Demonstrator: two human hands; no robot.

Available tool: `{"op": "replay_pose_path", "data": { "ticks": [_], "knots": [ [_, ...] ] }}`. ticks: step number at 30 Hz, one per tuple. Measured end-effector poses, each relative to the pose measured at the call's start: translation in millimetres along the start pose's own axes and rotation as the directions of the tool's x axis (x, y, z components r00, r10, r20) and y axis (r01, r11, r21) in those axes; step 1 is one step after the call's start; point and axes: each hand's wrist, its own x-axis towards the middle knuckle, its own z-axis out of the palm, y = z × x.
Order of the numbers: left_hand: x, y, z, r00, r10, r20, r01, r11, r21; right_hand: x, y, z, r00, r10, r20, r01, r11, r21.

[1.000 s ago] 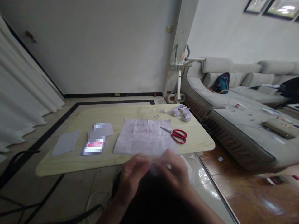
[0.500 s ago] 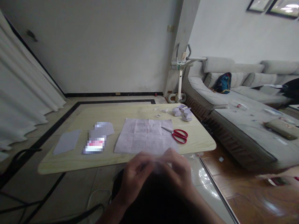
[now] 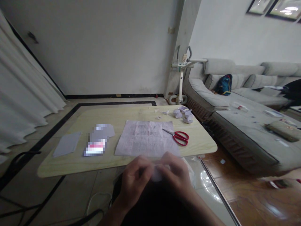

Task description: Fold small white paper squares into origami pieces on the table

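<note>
Both hands are held together in front of the table's near edge, over my dark clothing. My left hand (image 3: 137, 175) and my right hand (image 3: 175, 172) pinch a small whitish piece of paper (image 3: 158, 174) between thumbs and fingers. It is blurred and mostly hidden by the fingers. Just beyond the hands lies a large creased printed sheet (image 3: 147, 138) on the table. Red-handled scissors (image 3: 180, 137) rest partly over its right side, blades pointing left. Several folded paper pieces (image 3: 183, 114) sit at the far right of the table, with small paper scraps (image 3: 166, 112) beside them.
The pale wooden table (image 3: 110, 164) has white sheets (image 3: 67, 144) on its left and a pixelated phone-like object (image 3: 95, 147) near them. To the right stands a grey sofa (image 3: 246, 131) with a blue bag (image 3: 224, 84). An exercise machine (image 3: 181, 78) is behind the table.
My hands stay together and shift slightly, the right one a little leftward. More of the whitish paper now shows below the fingertips. The things on the table have not moved.
</note>
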Motion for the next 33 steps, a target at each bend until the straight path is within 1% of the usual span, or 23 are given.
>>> {"op": "replay_pose_path", "data": {
  "ticks": [2,4,7,12,16,19,27,30,33],
  "knots": [
    [-1.1,-0.3,0.5,1.0,0.007,-0.015,-0.007,1.0,-0.001,-0.6,-0.2,2.1,0.997,0.08,0.022,-0.081,0.996,0.032],
    [-1.6,0.5,1.3,0.999,0.017,-0.035,-0.017,1.0,0.005,-2.0,0.4,4.6,0.987,0.157,0.019,-0.158,0.982,0.099],
    [-1.8,2.3,2.4,0.999,0.027,-0.043,-0.026,1.0,0.01,-4.3,1.9,7.8,0.973,0.23,0.001,-0.227,0.959,0.167],
    [-2.8,0.2,3.9,0.999,0.019,-0.051,-0.019,1.0,0.007,-4.7,2.1,9.0,0.968,0.251,-0.005,-0.245,0.948,0.203],
    [-3.8,-4.2,4.7,0.999,-0.026,-0.042,0.027,0.999,0.024,-3.0,-1.2,7.1,0.959,0.285,-0.001,-0.278,0.937,0.213],
    [-3.6,-4.2,4.1,0.999,-0.045,-0.025,0.046,0.997,0.055,-2.2,-4.1,4.9,0.959,0.284,0.011,-0.28,0.937,0.207],
    [-1.5,4.0,2.9,0.999,0.041,-0.018,-0.04,0.998,0.047,-3.1,-4.4,4.7,0.949,0.313,0.034,-0.311,0.912,0.269],
    [-1.8,4.5,3.5,1.0,0.013,-0.024,-0.012,0.999,0.04,-3.8,-4.0,5.4,0.936,0.347,0.06,-0.347,0.881,0.322],
    [-2.8,4.5,4.2,0.997,-0.069,-0.026,0.069,0.998,0.011,-3.8,-4.2,6.2,0.916,0.395,0.075,-0.392,0.836,0.384]
  ]
}}
